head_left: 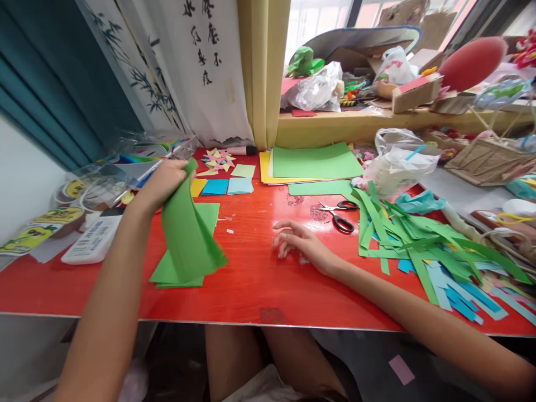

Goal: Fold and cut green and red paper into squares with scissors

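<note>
My left hand [164, 181] is closed on the top edge of a green paper sheet [186, 234] and lifts it off a small stack of green sheets [167, 271] on the red table [251, 279]. The lifted sheet hangs down, curved. My right hand [299, 243] rests on the table near the middle, fingers loosely spread and pointing left, holding nothing. Black-handled scissors [340, 215] lie just beyond it.
A heap of green and blue paper strips [419, 245] covers the right side. Larger green and yellow sheets [314, 163] lie at the back, with small coloured squares [228, 185] and folded paper stars [218, 159]. Tape rolls and plastic packets [84, 190] crowd the left.
</note>
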Motion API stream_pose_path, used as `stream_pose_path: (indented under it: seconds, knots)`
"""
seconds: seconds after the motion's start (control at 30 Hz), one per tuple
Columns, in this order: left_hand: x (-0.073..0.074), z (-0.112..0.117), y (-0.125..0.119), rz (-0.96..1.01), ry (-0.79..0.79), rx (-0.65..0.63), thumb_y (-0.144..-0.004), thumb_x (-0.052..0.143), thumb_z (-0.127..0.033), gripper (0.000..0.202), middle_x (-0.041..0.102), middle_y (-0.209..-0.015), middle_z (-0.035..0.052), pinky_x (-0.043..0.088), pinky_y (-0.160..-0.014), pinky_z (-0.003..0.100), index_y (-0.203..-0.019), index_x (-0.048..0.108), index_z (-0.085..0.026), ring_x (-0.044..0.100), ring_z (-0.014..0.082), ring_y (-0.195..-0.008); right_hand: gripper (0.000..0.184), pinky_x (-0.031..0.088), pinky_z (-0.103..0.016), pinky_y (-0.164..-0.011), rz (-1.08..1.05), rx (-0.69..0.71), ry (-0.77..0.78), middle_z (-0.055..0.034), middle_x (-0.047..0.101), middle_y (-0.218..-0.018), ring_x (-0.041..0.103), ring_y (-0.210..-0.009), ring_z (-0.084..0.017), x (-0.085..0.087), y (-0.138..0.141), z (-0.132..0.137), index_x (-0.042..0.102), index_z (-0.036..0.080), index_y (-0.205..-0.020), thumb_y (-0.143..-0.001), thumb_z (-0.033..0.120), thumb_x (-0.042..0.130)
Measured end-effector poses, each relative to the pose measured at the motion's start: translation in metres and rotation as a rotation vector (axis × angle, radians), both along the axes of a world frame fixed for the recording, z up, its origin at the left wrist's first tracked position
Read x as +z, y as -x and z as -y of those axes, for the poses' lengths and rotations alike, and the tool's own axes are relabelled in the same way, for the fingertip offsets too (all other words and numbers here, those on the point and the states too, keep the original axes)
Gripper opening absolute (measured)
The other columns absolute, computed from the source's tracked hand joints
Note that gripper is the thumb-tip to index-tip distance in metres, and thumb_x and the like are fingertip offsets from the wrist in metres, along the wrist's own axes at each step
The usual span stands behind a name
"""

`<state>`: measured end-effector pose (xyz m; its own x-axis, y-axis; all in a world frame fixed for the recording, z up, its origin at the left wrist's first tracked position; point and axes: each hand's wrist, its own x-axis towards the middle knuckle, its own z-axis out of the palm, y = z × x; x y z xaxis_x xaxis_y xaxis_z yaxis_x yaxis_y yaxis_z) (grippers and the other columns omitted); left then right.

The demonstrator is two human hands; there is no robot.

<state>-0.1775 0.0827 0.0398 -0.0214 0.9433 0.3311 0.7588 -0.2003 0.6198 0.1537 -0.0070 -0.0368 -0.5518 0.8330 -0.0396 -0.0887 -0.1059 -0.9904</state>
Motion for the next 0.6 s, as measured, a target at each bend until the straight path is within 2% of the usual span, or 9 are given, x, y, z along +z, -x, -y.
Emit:
stream_pose_path:
  seconds: [0.03,0.1,0.2,0.3,0.43,0.6]
  knots:
    - [-0.006,-0.004,0.003,-0.111,0.073,-0.042,-0.06,0.04,-0.005,0.021,0.053,-0.054,-0.002,0.041,-0.062,0.024,-0.067,0.059,-0.012,0.046,0.0109,-0.055,0.024,0.049,-0.026,-0.06,0.029,0.02,-0.005,-0.0012,0.063,-0.084,0.061,-0.062,-0.011,-0.001,0.001,0.002,0.048,0.02,-0.105,-0.086,0.035,0.052]
    - [-0.025,-0.01,0.005,-0.223,0.111,-0.07,-0.059,0.045,-0.005,0.022,0.059,-0.062,0.0003,0.043,-0.072,0.028,-0.07,0.061,-0.014,0.051,0.0152,-0.066,0.024,0.048,-0.025,-0.059,0.044,0.036,-0.009,-0.0004,0.063,-0.081,0.06,-0.06,-0.01,-0.004,0.001,0.002,0.048,0.019,-0.104,-0.086,0.034,0.052]
    - [-0.06,-0.009,0.002,-0.324,0.094,-0.089,-0.064,0.046,-0.007,0.021,0.063,-0.082,0.0064,0.042,-0.083,0.034,-0.075,0.061,-0.017,0.054,0.0221,-0.082,0.022,0.047,-0.026,-0.059,0.001,0.017,0.026,0.0014,0.061,-0.074,0.059,-0.056,-0.01,-0.005,-0.001,-0.003,0.047,0.019,-0.103,-0.086,0.032,0.051]
    - [-0.085,0.0,0.003,-0.423,0.02,-0.06,-0.071,0.04,-0.008,0.03,0.059,-0.101,0.0131,0.039,-0.09,0.04,-0.092,0.06,-0.017,0.052,0.0282,-0.098,0.019,0.047,-0.026,-0.058,0.0,0.012,0.048,0.0027,0.06,-0.07,0.058,-0.054,-0.01,-0.003,-0.002,-0.005,0.048,0.019,-0.101,-0.086,0.031,0.05]
    - [-0.098,0.005,0.008,-0.697,-0.092,-0.033,-0.076,0.035,-0.008,0.035,0.058,-0.102,0.0169,0.036,-0.093,0.045,-0.101,0.058,-0.014,0.048,0.0318,-0.103,0.018,0.046,-0.025,-0.058,0.016,0.032,0.032,0.0033,0.059,-0.068,0.058,-0.055,-0.01,-0.001,-0.003,-0.003,0.049,0.019,-0.099,-0.085,0.03,0.051]
    - [-0.098,-0.001,0.011,-0.733,-0.052,0.011,-0.075,0.034,-0.007,0.033,0.055,-0.098,0.0167,0.039,-0.086,0.043,-0.099,0.057,-0.015,0.048,0.0318,-0.098,0.019,0.046,-0.025,-0.057,0.042,0.049,0.014,0.0033,0.059,-0.068,0.058,-0.055,-0.01,-0.002,-0.002,-0.004,0.05,0.018,-0.098,-0.085,0.032,0.052]
